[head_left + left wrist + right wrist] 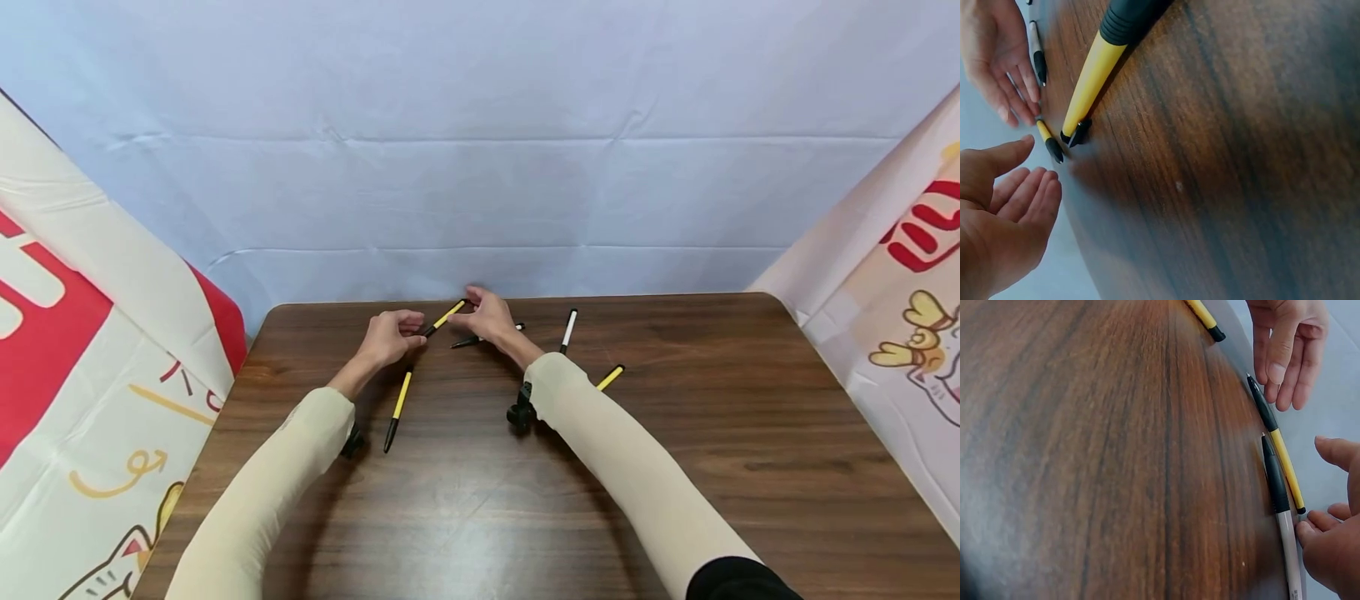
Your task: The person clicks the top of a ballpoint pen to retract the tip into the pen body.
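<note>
A yellow pen with a black grip [447, 314] lies near the table's back edge, between the two hands. My left hand [386, 337] is beside its black tip, thumb and fingers apart with nothing between them, as the left wrist view shows. At the yellow end, the fingers of my right hand [495, 321] are close around the pen without curling on it; whether they touch it I cannot tell. A white pen with a black grip [1288, 544] lies beside that pen, partly under the right hand in the head view. Another yellow pen [402, 396] rests just right of the left wrist.
Right of the right hand lies a white pen [570, 327] with a black end. A yellow pen [611, 377] is partly hidden by the right forearm. The brown wooden table [465, 500] ends at a pale cloth backdrop [480, 192], and printed cloths hang at both sides.
</note>
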Motion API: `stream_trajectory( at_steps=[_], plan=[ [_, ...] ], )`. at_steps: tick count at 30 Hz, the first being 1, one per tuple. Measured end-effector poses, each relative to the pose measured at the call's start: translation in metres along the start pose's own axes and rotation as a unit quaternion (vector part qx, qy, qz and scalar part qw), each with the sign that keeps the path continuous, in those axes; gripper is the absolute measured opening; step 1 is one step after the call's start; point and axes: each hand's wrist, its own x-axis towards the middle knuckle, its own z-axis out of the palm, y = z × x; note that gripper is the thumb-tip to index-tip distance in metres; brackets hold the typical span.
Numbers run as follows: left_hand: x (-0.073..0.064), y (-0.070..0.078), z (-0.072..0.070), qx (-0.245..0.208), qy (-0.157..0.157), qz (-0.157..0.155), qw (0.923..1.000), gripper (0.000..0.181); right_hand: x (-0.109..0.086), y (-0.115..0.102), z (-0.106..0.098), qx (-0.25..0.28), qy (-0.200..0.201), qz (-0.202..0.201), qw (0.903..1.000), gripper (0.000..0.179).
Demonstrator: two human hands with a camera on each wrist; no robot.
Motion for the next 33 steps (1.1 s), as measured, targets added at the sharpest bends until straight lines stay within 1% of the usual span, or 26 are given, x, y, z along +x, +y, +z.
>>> stream_trajectory(
  at_steps=[6, 12, 18, 25, 27, 33],
  plan=[
    [0.002, -0.002, 0.001, -0.001, -0.003, -0.009, 1.0000, 0.041, 0.002, 0.001, -0.001, -0.009, 0.000, -0.001, 1.0000, 0.080],
    [0.003, -0.001, 0.002, -0.017, -0.005, -0.022, 0.9996, 0.038, 0.005, 0.002, 0.000, -0.013, -0.003, -0.001, 0.9999, 0.078],
    [0.007, -0.003, 0.006, -0.014, 0.001, -0.023, 0.9996, 0.035, 0.004, 0.001, 0.002, -0.016, 0.005, -0.001, 0.9999, 0.073],
    [0.007, -0.002, 0.009, -0.010, 0.011, -0.020, 0.9997, 0.031, 0.001, -0.002, 0.007, -0.056, 0.021, -0.004, 0.9982, 0.069],
    [0.007, -0.002, 0.010, -0.008, 0.013, -0.017, 0.9997, 0.030, 0.000, -0.002, 0.008, -0.052, 0.026, -0.003, 0.9983, 0.069],
    [0.009, -0.005, 0.013, -0.007, 0.021, -0.018, 0.9996, 0.027, 0.000, 0.000, 0.011, -0.016, 0.035, 0.003, 0.9993, 0.069]
  ],
)
